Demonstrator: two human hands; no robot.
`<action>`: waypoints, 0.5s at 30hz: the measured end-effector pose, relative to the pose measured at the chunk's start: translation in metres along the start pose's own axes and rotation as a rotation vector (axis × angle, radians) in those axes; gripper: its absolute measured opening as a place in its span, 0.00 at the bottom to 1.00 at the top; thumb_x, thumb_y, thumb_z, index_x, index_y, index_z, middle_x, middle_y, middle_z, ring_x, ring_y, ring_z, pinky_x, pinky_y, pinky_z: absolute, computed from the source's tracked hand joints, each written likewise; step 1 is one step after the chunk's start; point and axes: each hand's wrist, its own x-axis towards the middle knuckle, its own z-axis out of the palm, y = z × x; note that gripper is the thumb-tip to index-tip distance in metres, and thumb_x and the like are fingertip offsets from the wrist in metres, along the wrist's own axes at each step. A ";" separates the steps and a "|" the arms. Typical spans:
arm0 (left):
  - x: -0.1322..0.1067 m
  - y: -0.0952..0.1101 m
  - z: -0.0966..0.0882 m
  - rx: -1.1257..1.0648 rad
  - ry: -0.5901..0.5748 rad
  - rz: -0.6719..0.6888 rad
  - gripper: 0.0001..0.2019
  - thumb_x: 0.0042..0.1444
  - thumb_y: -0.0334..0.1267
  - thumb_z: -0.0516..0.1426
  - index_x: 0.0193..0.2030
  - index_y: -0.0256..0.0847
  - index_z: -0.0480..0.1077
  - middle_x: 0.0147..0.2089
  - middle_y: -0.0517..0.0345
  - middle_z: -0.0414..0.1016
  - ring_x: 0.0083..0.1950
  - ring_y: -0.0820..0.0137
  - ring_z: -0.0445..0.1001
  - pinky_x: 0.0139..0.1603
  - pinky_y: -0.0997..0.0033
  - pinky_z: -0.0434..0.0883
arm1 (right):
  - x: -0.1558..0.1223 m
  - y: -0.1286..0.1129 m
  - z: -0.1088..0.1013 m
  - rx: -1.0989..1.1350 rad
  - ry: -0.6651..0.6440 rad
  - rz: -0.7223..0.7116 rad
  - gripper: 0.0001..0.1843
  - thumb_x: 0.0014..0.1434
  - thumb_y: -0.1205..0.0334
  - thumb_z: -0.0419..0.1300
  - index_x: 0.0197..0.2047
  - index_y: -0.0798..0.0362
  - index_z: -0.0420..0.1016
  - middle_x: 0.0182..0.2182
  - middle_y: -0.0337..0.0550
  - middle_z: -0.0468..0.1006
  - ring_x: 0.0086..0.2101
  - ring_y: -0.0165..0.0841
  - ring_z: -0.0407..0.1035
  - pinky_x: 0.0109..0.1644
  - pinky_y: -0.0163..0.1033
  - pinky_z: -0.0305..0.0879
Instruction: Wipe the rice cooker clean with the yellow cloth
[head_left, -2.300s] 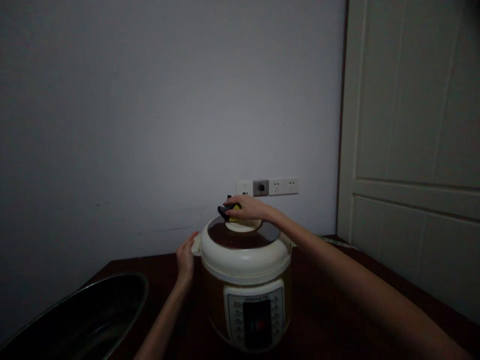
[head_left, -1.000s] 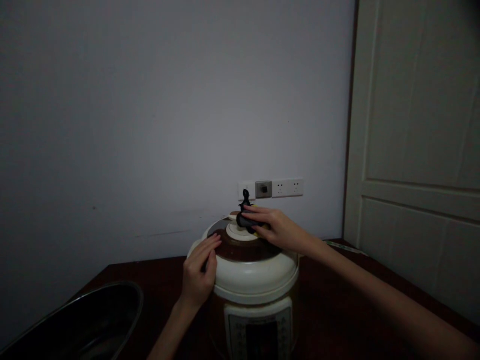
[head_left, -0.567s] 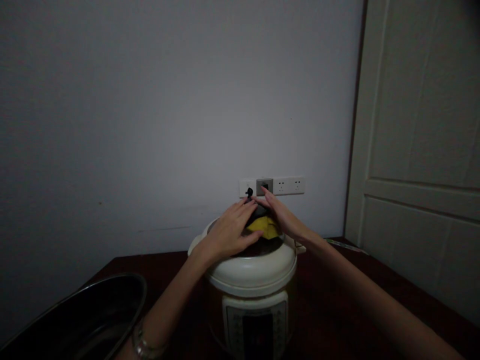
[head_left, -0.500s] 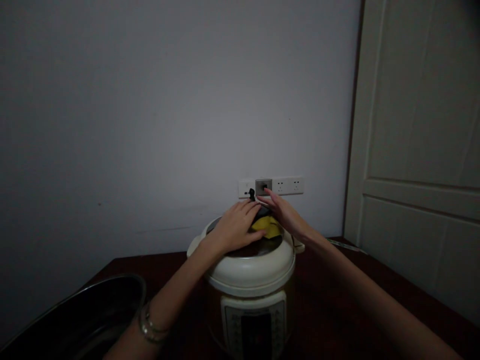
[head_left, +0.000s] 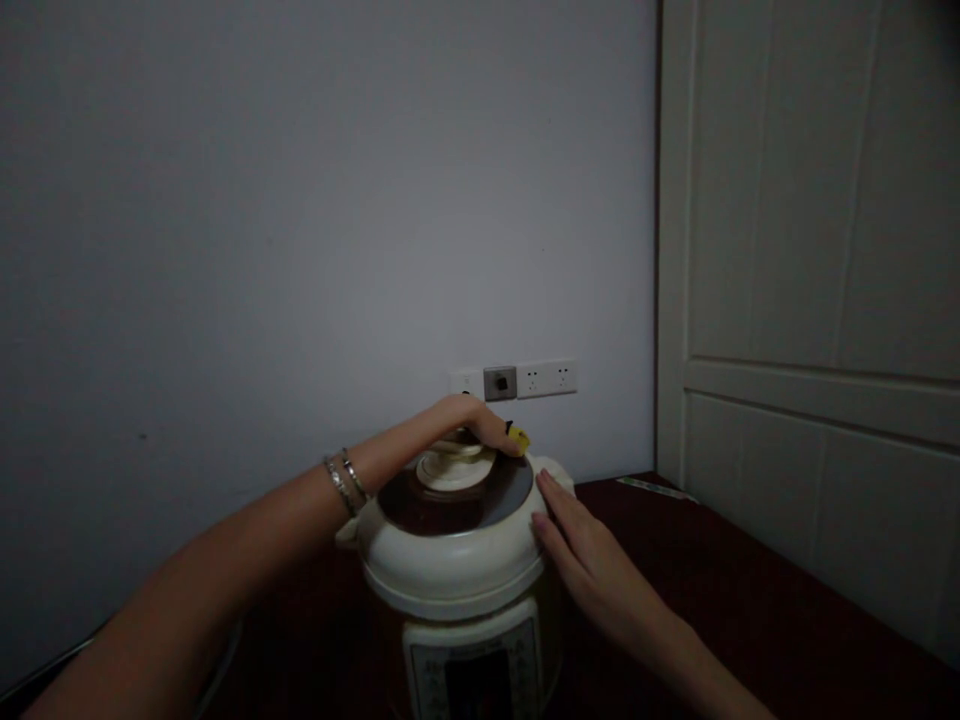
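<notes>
A cream and brown electric pressure cooker (head_left: 457,590) stands on a dark wooden table (head_left: 712,600) in front of me. My left hand (head_left: 472,425) reaches over the lid's far side, fingers curled on a yellow and black cloth or sponge (head_left: 517,438) behind the lid's round cream knob (head_left: 454,468). Two bracelets sit on that wrist. My right hand (head_left: 585,550) lies flat with straight fingers against the right rim of the lid, holding nothing.
A white wall with a strip of sockets (head_left: 517,380) rises behind the cooker. A cream panelled door (head_left: 817,300) fills the right side. The edge of a dark metal basin (head_left: 30,680) shows at bottom left.
The yellow cloth passed from my right hand to my left hand. My left hand moved over the lid to its far side; my right hand dropped to the lid's right rim.
</notes>
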 end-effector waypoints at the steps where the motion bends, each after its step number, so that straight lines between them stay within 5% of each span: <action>1: 0.009 -0.004 -0.003 -0.058 -0.018 0.003 0.17 0.52 0.48 0.51 0.36 0.37 0.72 0.33 0.55 0.74 0.34 0.68 0.68 0.40 0.69 0.67 | 0.000 0.001 0.001 0.009 0.009 0.002 0.37 0.63 0.43 0.44 0.65 0.61 0.53 0.64 0.51 0.52 0.63 0.38 0.46 0.67 0.49 0.43; 7: 0.032 -0.033 -0.012 -0.168 0.045 -0.011 0.10 0.44 0.41 0.56 0.28 0.36 0.73 0.22 0.57 0.68 0.30 0.67 0.65 0.35 0.67 0.66 | -0.001 0.011 0.004 0.077 0.062 -0.031 0.34 0.63 0.45 0.46 0.65 0.57 0.54 0.64 0.49 0.54 0.63 0.39 0.49 0.67 0.52 0.44; 15: -0.024 -0.086 -0.005 -0.584 0.049 0.252 0.24 0.38 0.33 0.60 0.47 0.43 0.75 0.40 0.60 0.77 0.39 0.69 0.68 0.42 0.73 0.65 | 0.000 0.016 0.001 0.097 0.053 -0.073 0.31 0.63 0.47 0.47 0.65 0.55 0.55 0.63 0.46 0.54 0.63 0.38 0.49 0.67 0.52 0.44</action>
